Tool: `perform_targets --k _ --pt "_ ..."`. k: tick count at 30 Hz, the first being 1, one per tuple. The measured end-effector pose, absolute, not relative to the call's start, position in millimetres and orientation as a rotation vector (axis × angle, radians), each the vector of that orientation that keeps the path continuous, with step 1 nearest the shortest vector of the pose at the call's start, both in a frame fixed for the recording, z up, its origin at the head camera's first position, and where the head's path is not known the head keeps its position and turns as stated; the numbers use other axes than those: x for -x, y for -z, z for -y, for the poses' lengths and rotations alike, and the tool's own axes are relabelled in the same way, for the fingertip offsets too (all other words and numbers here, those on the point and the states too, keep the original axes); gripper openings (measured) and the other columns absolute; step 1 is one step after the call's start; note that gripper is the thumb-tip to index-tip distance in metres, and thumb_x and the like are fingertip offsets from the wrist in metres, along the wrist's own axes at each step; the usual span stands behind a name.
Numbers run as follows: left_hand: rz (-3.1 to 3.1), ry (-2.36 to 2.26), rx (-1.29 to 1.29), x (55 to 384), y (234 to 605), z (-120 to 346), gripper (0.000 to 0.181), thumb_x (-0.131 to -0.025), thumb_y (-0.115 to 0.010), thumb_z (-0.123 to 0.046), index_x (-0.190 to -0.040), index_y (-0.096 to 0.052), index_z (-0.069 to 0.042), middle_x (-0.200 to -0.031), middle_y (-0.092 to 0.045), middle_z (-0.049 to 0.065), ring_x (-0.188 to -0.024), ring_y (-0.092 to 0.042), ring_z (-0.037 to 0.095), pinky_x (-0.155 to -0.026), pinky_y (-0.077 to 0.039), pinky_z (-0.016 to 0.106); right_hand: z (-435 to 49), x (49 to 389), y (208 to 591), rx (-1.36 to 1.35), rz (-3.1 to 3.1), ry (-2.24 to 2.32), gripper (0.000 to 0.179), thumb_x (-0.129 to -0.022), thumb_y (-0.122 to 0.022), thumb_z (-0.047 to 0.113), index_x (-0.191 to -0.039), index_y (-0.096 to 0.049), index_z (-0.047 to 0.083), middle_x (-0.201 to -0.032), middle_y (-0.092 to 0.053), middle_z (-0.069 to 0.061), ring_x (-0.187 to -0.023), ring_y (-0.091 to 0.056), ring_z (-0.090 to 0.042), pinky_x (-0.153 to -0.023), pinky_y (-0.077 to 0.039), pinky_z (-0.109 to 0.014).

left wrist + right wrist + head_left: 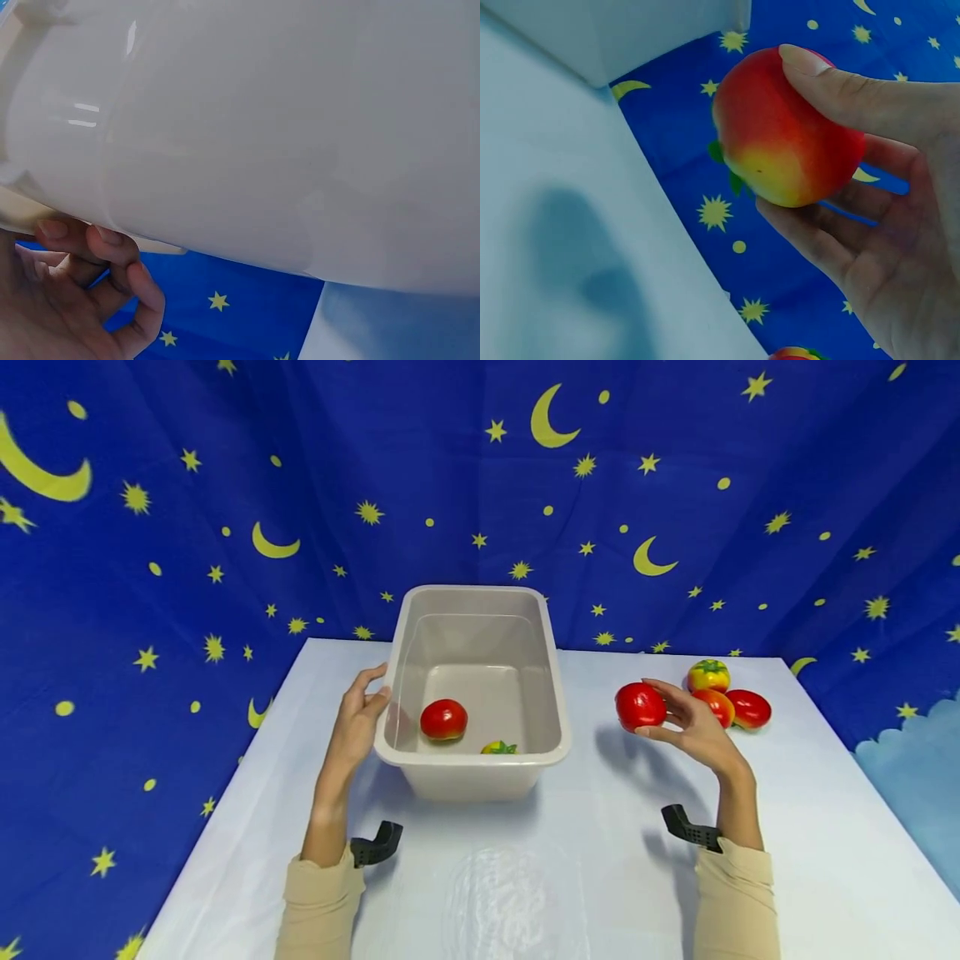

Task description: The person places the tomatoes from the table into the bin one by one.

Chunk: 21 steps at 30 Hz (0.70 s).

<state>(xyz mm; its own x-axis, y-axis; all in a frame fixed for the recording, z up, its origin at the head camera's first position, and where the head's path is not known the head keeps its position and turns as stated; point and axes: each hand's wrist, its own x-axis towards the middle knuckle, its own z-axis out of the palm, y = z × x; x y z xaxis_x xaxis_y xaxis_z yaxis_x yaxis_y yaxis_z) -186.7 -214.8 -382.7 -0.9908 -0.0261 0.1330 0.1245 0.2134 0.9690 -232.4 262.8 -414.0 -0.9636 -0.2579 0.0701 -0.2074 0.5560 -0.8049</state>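
A pale grey plastic bin (470, 781) stands on the table, with a red tomato (443, 720) and a yellow-green fruit (498, 748) inside, the latter partly hidden by the near wall. At its left rim my left hand (358, 718) holds on with bent fingers; the left wrist view has the fingertips (107, 235) against the bin's outer wall. My right hand (693, 727) grips a glossy red tomato (640, 707) between thumb and fingers, raised over the table right of the bin. Its yellow patch and green leaves show in the right wrist view.
Behind the right hand, at the table's back right, lie a yellow-red fruit (708, 676), an orange-red tomato (716, 706) and a red one (750, 709). A blue curtain (450, 468) with stars and moons hangs behind the white table (600, 877).
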Motion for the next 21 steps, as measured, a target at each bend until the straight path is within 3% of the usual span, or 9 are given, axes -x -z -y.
perform_targets --k 8,21 --pt "2.376 1.856 0.104 187 378 215 0.043 -0.104 -0.038 -0.011 -0.145 -0.039 0.000 -0.114 -0.061 0.036 -0.076 -0.062 -0.001 -0.070 -0.051 0.024 -255 236 411 0.438 -2.751 1.425 0.075 -0.084 -0.078 0.018 -0.149 -0.041 0.013 -0.146 -0.047 -0.016 -0.124 -0.052 -0.037 -0.085 -0.045 -0.009" --pt "2.328 1.919 0.107 191 386 211 0.042 -0.104 -0.036 -0.009 -0.144 -0.039 0.000 -0.110 -0.062 0.034 -0.075 -0.063 0.002 -0.068 -0.052 0.025 -236 245 378 0.466 -2.770 1.572 0.074 -0.084 -0.077 0.010 -0.149 -0.041 0.015 -0.146 -0.046 -0.015 -0.121 -0.055 -0.025 -0.088 -0.046 -0.010"
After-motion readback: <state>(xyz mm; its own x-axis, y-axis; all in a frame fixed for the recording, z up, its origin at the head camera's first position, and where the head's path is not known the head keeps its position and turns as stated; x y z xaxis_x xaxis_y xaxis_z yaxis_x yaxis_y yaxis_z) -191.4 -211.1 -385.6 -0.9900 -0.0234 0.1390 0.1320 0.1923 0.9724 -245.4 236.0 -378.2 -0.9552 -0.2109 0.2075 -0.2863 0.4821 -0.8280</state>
